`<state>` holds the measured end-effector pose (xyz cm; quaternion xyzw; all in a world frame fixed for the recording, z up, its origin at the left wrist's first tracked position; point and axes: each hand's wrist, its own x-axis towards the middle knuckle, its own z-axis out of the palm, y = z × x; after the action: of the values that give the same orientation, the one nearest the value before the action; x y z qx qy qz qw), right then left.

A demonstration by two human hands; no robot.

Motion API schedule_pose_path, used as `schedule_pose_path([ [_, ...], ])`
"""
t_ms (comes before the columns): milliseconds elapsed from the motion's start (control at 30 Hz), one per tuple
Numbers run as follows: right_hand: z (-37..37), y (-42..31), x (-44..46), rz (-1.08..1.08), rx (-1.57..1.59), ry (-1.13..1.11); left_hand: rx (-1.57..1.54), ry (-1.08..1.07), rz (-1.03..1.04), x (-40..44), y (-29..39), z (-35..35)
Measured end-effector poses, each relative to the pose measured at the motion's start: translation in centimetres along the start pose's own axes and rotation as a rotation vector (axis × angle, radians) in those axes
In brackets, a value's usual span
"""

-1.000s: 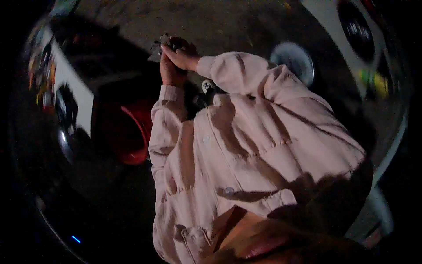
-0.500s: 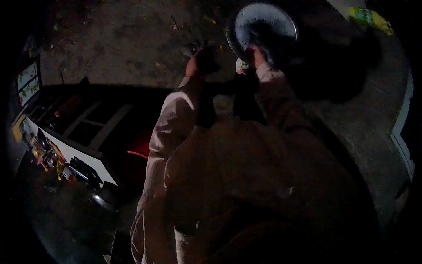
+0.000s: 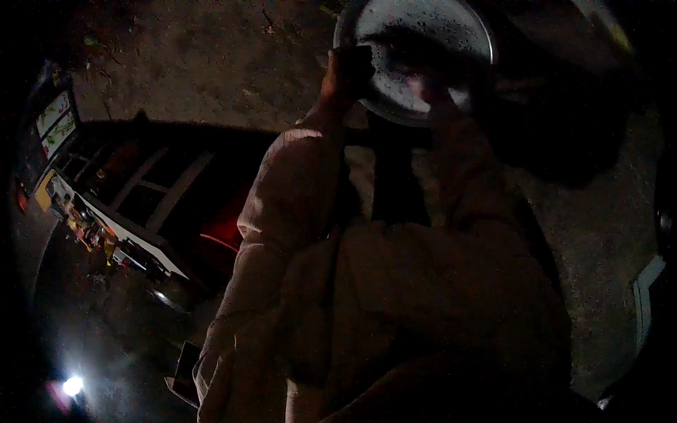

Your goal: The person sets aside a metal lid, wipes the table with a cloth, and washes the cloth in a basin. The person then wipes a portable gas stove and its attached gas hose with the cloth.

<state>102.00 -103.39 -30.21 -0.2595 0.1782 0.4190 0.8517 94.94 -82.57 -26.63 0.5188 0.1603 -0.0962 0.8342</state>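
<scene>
- At the top of the view, beyond the person's dark legs (image 3: 396,180), a round basin (image 3: 395,20), pale inside with a bright rim, its upper edge cut off by the frame; small specks or drops dot the lit part
- Across the basin's middle runs a dark band; whether shadow or some solid thing, I cannot tell
- Left hand (image 3: 338,76) at the basin's left rim, back of the hand faintly lit, fingers lost in the dark; its grip cannot be made out, nor whether the dark patch beside it is a held thing or shade
- Right hand (image 3: 427,89) over the lower part of the basin, blurred and dim; I cannot tell whether its grip is open or closed
- Both sleeves are dull pink, the left sleeve (image 3: 282,180) catching more light than the right sleeve (image 3: 469,169)
- Bare, rough floor (image 3: 183,60) left of the basin; deep shadow to its right
- Along the left, a dark rack (image 3: 176,187) with crossing slats and a pale edge, bright clutter (image 3: 92,229) next to that edge, and something red (image 3: 224,225) between rack and left sleeve
- Near the lower left corner, a glaring white light (image 3: 72,385)
</scene>
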Motion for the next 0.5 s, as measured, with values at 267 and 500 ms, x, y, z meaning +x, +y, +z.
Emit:
schedule_pose_path([
  [267,5.0,-1.8,-0.5,0.146,-0.041,0.137,0.21,0.089,-0.3,3.6,4.9,6.8],
  [500,12.8,-0.8,-0.6,-0.576,-1.052,0.14,-0.382,0.325,-0.149,4.1,6.9,10.8],
])
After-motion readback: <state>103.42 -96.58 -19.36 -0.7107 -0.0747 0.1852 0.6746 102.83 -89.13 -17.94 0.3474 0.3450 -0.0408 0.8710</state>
